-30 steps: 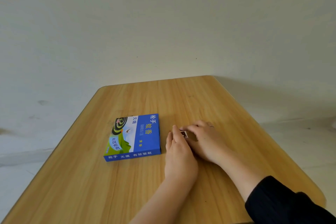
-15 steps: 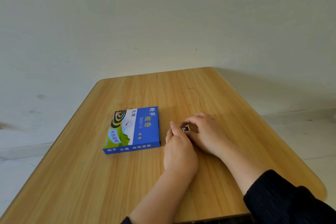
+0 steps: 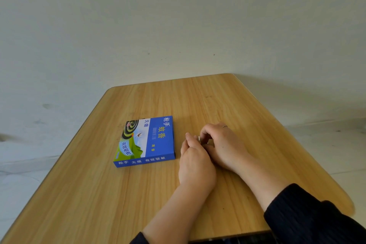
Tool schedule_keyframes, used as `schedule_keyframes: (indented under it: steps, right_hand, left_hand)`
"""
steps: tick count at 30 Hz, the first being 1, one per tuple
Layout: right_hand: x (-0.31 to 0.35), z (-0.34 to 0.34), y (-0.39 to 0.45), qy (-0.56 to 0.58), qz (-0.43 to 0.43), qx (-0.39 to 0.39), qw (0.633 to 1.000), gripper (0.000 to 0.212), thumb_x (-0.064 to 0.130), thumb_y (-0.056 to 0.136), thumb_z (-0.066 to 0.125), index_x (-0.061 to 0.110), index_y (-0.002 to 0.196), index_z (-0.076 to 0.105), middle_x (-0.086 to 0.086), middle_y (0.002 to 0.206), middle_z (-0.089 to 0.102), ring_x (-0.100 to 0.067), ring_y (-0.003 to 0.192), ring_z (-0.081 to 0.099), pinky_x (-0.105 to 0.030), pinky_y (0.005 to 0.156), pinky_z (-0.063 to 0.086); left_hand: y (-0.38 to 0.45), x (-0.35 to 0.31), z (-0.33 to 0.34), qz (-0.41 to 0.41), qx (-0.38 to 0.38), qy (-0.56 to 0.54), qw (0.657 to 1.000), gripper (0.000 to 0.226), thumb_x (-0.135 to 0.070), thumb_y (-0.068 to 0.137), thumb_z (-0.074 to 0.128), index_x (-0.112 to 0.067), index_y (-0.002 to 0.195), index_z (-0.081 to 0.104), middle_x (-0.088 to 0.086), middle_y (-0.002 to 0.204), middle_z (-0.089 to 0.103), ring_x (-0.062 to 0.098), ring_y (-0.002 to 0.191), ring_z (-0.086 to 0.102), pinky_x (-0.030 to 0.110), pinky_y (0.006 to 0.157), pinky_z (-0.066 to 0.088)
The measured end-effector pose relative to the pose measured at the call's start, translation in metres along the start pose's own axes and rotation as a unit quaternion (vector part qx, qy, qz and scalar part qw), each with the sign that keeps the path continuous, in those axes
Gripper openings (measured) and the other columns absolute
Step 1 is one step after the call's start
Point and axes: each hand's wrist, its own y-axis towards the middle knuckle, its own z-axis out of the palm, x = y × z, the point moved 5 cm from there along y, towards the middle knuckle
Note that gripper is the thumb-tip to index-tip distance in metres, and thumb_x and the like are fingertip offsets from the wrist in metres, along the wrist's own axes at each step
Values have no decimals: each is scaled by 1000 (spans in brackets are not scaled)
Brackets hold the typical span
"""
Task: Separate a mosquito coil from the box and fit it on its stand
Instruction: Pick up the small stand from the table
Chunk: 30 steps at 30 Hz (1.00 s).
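Observation:
A flat blue mosquito coil box (image 3: 146,141) lies closed on the wooden table (image 3: 138,194), left of my hands. My left hand (image 3: 195,161) and my right hand (image 3: 221,144) rest together on the table just right of the box. Between their fingertips sits a small metal piece, the stand (image 3: 200,138), mostly hidden by the fingers. Both hands pinch it. No coil is visible outside the box.
The table's far edge meets a pale wall (image 3: 178,25). A light floor (image 3: 326,144) shows past the table's right side and at the left. A dark sleeve (image 3: 309,218) covers my right forearm.
The view has tilted down a little, so table and box sit higher in frame. My right hand's fingers have curled up more around the small metal piece.

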Motion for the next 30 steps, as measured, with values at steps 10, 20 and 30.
schedule_keyframes:
  steps: [10, 20, 30]
  right_hand:
    - [-15, -5, 0, 30, 33, -13, 999, 33, 11, 77, 69, 29, 100, 53, 10, 86, 64, -5, 90, 49, -24, 74, 43]
    - [-8, -21, -9, 54, 46, -65, 995, 28, 18, 78, 71, 33, 96, 55, 12, 97, 62, -2, 90, 53, -15, 74, 39]
    - [67, 21, 7, 142, 134, -1, 981, 27, 14, 88, 51, 13, 113, 62, 8, 98, 58, -11, 93, 56, -11, 60, 37]
  left_hand:
    - [-1, 0, 1, 25, -21, -10, 999, 65, -12, 95, 35, -4, 149, -2, 5, 159, 22, 17, 146, 11, 27, 109, 26]
    - [-11, -6, -21, 78, -76, -161, 981, 58, -8, 96, 38, -18, 150, 17, -7, 151, 38, 12, 138, 32, 21, 101, 29]
    - [-12, 54, -106, -11, -284, -128, 950, 45, -21, 95, 48, -15, 139, 42, 1, 138, 53, 21, 135, 33, 31, 104, 32]
